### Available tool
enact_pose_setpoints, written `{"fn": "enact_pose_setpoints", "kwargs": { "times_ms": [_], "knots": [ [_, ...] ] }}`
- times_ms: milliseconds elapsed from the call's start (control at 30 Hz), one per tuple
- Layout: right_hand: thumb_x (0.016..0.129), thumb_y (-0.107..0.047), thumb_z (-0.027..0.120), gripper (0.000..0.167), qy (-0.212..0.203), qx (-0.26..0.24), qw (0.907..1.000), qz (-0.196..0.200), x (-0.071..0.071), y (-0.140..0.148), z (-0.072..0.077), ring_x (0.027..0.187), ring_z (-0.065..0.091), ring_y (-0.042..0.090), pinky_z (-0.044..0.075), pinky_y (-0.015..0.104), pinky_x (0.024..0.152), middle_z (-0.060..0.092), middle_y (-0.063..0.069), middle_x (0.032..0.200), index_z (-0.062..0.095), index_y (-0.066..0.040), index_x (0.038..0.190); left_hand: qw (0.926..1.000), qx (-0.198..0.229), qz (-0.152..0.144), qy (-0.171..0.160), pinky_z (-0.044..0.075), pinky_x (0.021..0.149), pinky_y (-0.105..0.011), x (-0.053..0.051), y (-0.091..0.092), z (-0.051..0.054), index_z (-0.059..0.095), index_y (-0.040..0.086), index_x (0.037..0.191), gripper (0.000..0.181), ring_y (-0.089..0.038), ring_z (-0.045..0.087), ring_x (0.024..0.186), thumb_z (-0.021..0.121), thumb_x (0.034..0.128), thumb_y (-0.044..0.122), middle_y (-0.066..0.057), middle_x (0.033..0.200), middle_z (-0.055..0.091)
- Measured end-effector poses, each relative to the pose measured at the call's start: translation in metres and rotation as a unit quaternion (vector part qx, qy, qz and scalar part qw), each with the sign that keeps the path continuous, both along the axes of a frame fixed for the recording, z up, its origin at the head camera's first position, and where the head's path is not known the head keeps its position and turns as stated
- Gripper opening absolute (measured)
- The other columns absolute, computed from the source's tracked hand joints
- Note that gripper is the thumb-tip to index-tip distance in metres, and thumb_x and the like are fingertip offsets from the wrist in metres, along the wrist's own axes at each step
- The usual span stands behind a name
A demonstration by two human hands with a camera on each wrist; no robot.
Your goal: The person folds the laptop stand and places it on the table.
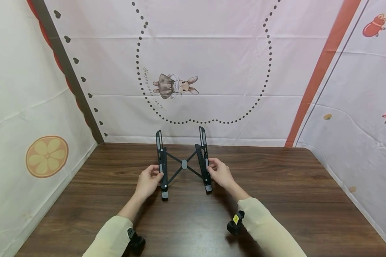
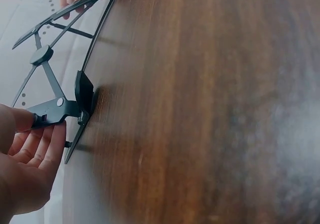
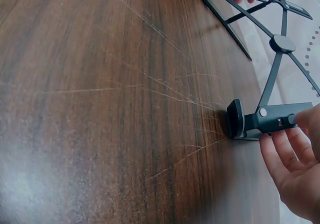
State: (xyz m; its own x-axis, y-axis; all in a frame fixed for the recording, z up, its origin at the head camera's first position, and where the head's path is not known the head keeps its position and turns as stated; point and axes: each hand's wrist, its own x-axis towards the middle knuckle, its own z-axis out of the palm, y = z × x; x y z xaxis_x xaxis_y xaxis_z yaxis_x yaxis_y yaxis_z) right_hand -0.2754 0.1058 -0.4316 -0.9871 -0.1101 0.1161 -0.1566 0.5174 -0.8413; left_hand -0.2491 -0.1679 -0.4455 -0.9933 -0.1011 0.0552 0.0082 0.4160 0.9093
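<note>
A black folding laptop stand [image 1: 184,164] stands spread on the wooden table, its two side arms joined by crossed bars with a grey oval hub. At its left arm, my left hand [image 1: 148,181] pinches the bar between thumb and fingers. My right hand [image 1: 221,174] holds the right arm the same way. In the left wrist view, the left thumb lies on top of the stand's arm [image 2: 50,111] and the fingers curl beneath. The right wrist view shows the right hand [image 3: 295,159] gripping near an upturned front lip [image 3: 235,119].
The brown wooden table [image 1: 260,171] reaches back to a white printed cloth [image 1: 206,64] hung behind it and at both sides. A small black camera [image 1: 136,242] is on the left wrist, another camera [image 1: 235,224] on the right.
</note>
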Motion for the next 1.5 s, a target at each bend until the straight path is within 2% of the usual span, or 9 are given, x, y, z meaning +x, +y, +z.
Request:
{"fn": "enact_pose_setpoints", "kwargs": {
  "times_ms": [233, 400, 633, 800, 1033, 1267, 1500],
  "knots": [
    [0.087, -0.007, 0.058, 0.032, -0.012, -0.009, 0.9998, -0.012, -0.001, -0.001, 0.0, 0.079, 0.063, 0.016, 0.052, 0.026, 0.058, 0.064, 0.007, 0.091, 0.056, -0.009, 0.119, 1.0, 0.008, -0.001, -0.006, 0.055, 0.064, -0.032, 0.001, 0.0, 0.001, 0.056, 0.002, 0.112, 0.024, -0.018, 0.064, 0.074, 0.059, 0.0887, 0.008, -0.014, 0.094, 0.065],
    [0.087, -0.005, 0.058, 0.03, -0.02, -0.026, 0.9995, -0.003, -0.001, 0.0, -0.001, 0.078, 0.063, 0.017, 0.054, 0.027, 0.06, 0.063, 0.007, 0.089, 0.055, -0.009, 0.117, 0.9999, 0.011, 0.0, -0.011, 0.055, 0.064, -0.033, 0.002, 0.0, 0.001, 0.057, 0.002, 0.106, 0.018, -0.017, 0.063, 0.071, 0.059, 0.0888, 0.009, -0.013, 0.093, 0.066],
    [0.088, -0.005, 0.058, 0.03, -0.024, -0.045, 0.9986, 0.014, 0.002, 0.006, 0.0, 0.074, 0.062, 0.018, 0.055, 0.032, 0.061, 0.062, 0.008, 0.088, 0.054, -0.006, 0.117, 0.9999, 0.012, -0.003, -0.007, 0.055, 0.063, -0.032, 0.002, 0.002, 0.002, 0.057, 0.001, 0.105, 0.019, -0.017, 0.063, 0.073, 0.059, 0.0888, 0.01, -0.013, 0.093, 0.067],
    [0.09, -0.007, 0.056, 0.029, -0.046, -0.061, 0.9971, 0.011, 0.006, 0.011, 0.0, 0.07, 0.06, 0.018, 0.055, 0.034, 0.062, 0.061, 0.008, 0.088, 0.054, -0.007, 0.118, 0.9999, 0.009, -0.008, -0.011, 0.055, 0.062, -0.03, 0.001, 0.006, 0.003, 0.058, 0.001, 0.106, 0.019, -0.017, 0.063, 0.074, 0.059, 0.089, 0.01, -0.013, 0.092, 0.067],
    [0.09, -0.008, 0.056, 0.028, -0.052, -0.076, 0.9957, 0.01, 0.01, 0.017, -0.001, 0.07, 0.061, 0.018, 0.055, 0.035, 0.063, 0.062, 0.01, 0.09, 0.053, -0.007, 0.118, 0.9998, -0.001, -0.006, -0.019, 0.055, 0.062, -0.029, -0.002, 0.011, 0.003, 0.058, 0.005, 0.107, 0.019, -0.018, 0.063, 0.074, 0.059, 0.089, 0.012, -0.012, 0.092, 0.066],
    [0.09, -0.008, 0.055, 0.028, -0.064, -0.073, 0.9953, -0.002, 0.013, 0.024, -0.001, 0.072, 0.061, 0.018, 0.055, 0.036, 0.065, 0.061, 0.01, 0.091, 0.052, -0.008, 0.118, 0.9998, -0.014, -0.012, -0.002, 0.055, 0.059, -0.028, -0.006, 0.017, 0.001, 0.06, 0.003, 0.106, 0.02, -0.016, 0.062, 0.071, 0.061, 0.088, 0.012, -0.01, 0.087, 0.066],
    [0.091, -0.008, 0.055, 0.028, -0.073, -0.07, 0.9948, -0.01, 0.012, 0.03, -0.002, 0.072, 0.062, 0.018, 0.055, 0.035, 0.066, 0.06, 0.011, 0.092, 0.051, -0.007, 0.119, 0.9998, -0.007, -0.018, 0.008, 0.054, 0.057, -0.029, -0.009, 0.025, 0.001, 0.061, 0.001, 0.102, 0.018, -0.015, 0.063, 0.067, 0.061, 0.0871, 0.01, -0.01, 0.083, 0.066]
  ]
}}
